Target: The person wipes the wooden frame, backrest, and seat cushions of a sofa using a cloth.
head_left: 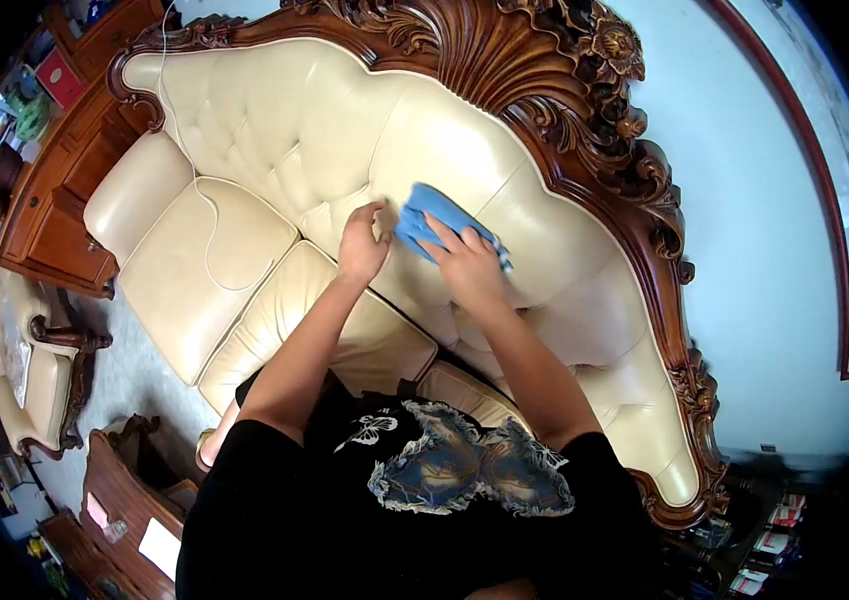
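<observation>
A large cream leather sofa (334,120) with a carved dark wood frame fills the middle of the view. My right hand (468,262) presses a folded blue cloth (434,208) against the tufted backrest, fingers spread over the cloth. Just left of it my left hand (365,240) is held near the lower backrest, above the seat cushions, with its fingers bent and apart and nothing seen in them. The far side of the cloth, under my right palm, is hidden.
A white cable (212,215) runs over the sofa's left seat. A wooden cabinet (54,220) stands behind the left armrest. A matching armchair (49,390) is at the far left, and a wooden table (124,500) with papers is at the lower left.
</observation>
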